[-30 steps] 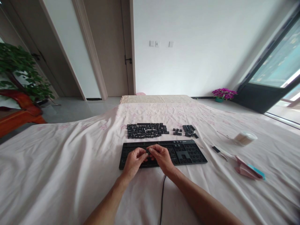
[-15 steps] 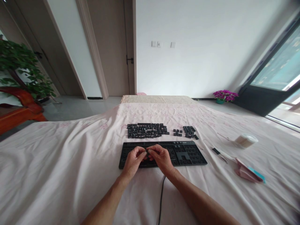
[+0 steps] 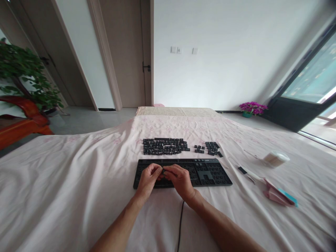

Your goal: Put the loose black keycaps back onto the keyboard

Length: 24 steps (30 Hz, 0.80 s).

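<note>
While both hands are meeting over the black keyboard (image 3: 183, 173), I'm seeing the left hand (image 3: 147, 178) and right hand (image 3: 180, 180) pinching one small dark keycap (image 3: 163, 172) between their fingertips, so both grips are closing on it. The keycap is sitting just above the keyboard's middle rows, held between the two hands, too small to read. The keyboard is lying flat on the pink bed sheet (image 3: 65, 182), its cable (image 3: 180, 224) running toward the near edge between my forearms. Just beyond the keyboard, loose keycaps (image 3: 164, 146) are lying in tidy rows, with a smaller group of keycaps (image 3: 210, 147) to their right. Further right on the sheet, a round white container (image 3: 276, 158) is resting, and nearer, a pink folded item (image 3: 278, 196) is lying well apart from the hands. A green plant (image 3: 23, 77) is standing far left, purple flowers (image 3: 252, 106) far right by the wall.
</note>
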Each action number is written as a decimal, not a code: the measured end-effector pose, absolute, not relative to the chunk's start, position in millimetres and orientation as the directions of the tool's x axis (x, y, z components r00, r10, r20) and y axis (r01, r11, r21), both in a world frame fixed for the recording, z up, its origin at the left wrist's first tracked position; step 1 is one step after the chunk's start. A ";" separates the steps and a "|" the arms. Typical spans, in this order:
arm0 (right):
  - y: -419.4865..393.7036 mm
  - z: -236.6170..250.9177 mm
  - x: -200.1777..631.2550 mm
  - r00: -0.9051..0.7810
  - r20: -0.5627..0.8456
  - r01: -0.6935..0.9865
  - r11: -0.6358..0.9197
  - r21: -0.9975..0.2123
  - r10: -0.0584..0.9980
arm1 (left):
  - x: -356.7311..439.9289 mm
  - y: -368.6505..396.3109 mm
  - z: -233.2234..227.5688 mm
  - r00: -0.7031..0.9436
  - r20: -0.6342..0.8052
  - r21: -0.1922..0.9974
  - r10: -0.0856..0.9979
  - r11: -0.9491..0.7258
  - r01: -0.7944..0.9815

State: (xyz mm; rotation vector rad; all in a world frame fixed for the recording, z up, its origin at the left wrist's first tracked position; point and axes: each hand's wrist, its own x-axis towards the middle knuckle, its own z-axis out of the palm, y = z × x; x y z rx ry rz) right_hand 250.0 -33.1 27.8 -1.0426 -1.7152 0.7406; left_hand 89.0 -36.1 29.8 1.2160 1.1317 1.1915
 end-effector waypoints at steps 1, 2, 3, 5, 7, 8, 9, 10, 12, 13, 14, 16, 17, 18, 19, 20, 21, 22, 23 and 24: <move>-33.8 29.3 250.8 -0.190 0.439 0.333 0.478 -0.812 0.878 | 89.0 -36.2 30.2 0.054 0.015 0.999 0.998 -0.012 -0.042; -34.6 30.9 251.5 -0.207 0.456 0.357 0.500 -0.789 0.866 | 89.0 -36.2 30.6 0.051 0.016 0.999 0.999 -0.014 -0.044; -35.4 32.3 252.1 -0.227 0.466 0.382 0.518 -0.765 0.855 | 89.0 -36.3 30.8 0.049 0.018 0.999 0.999 -0.016 -0.044; -36.7 34.5 253.1 -0.268 0.474 0.436 0.544 -0.717 0.839 | 89.3 -36.5 30.7 0.046 0.019 0.999 0.999 -0.017 -0.042; -37.6 35.6 253.6 -0.298 0.468 0.480 0.555 -0.679 0.832 | 89.6 -36.7 29.8 0.039 0.011 0.999 0.999 -0.009 -0.040; -37.8 35.7 253.8 -0.307 0.463 0.496 0.555 -0.668 0.832 | 89.7 -36.7 29.3 0.038 0.001 0.999 0.999 0.000 -0.038; -37.9 35.8 253.8 -0.308 0.459 0.508 0.552 -0.661 0.834 | 89.7 -36.7 28.8 0.033 -0.009 0.999 0.999 0.010 -0.038; -37.9 36.0 253.8 -0.305 0.453 0.518 0.545 -0.659 0.838 | 89.6 -36.6 28.5 0.038 -0.019 0.999 0.999 0.021 -0.039; -37.9 36.9 253.8 -0.297 0.444 0.534 0.533 -0.656 0.845 | 89.0 -36.2 28.5 0.056 -0.039 0.998 0.998 0.042 -0.053; -37.9 37.9 253.7 -0.297 0.441 0.544 0.529 -0.651 0.847 | 88.6 -35.9 28.7 0.066 -0.051 0.996 0.996 0.055 -0.064; -38.2 39.2 253.6 -0.302 0.435 0.556 0.527 -0.642 0.848 | 88.2 -35.7 29.1 0.078 -0.064 0.995 0.995 0.070 -0.073; -39.1 42.7 253.4 -0.319 0.419 0.589 0.524 -0.615 0.850 | 87.6 -35.3 29.9 0.077 -0.088 0.992 0.993 0.094 -0.080; -39.7 44.7 253.3 -0.325 0.410 0.608 0.521 -0.600 0.852 | 87.4 -35.2 30.2 0.073 -0.097 0.991 0.993 0.103 -0.080; -40.4 46.6 253.1 -0.333 0.400 0.626 0.517 -0.584 0.854 | 87.3 -35.2 30.5 0.066 -0.103 0.991 0.992 0.108 -0.078; -41.0 48.4 252.9 -0.340 0.390 0.642 0.515 -0.569 0.856 | 87.3 -35.3 30.8 0.061 -0.105 0.991 0.993 0.110 -0.076; -41.7 49.9 252.7 -0.346 0.383 0.655 0.513 -0.555 0.857 | 87.5 -35.4 31.1 0.055 -0.105 0.991 0.993 0.109 -0.073; -42.3 51.2 252.5 -0.351 0.377 0.667 0.512 -0.542 0.857 | 87.7 -35.7 31.5 0.049 -0.103 0.992 0.993 0.106 -0.067; -42.9 52.3 252.2 -0.358 0.372 0.677 0.513 -0.528 0.856 | 87.9 -36.0 32.1 0.043 -0.100 0.993 0.994 0.103 -0.060; -43.5 53.2 252.0 -0.366 0.368 0.689 0.515 -0.511 0.855 | 88.3 -36.3 33.0 0.037 -0.098 0.994 0.995 0.100 -0.050; -44.1 53.9 251.7 -0.376 0.364 0.702 0.518 -0.489 0.852 | 88.7 -36.7 34.1 0.031 -0.097 0.994 0.995 0.098 -0.040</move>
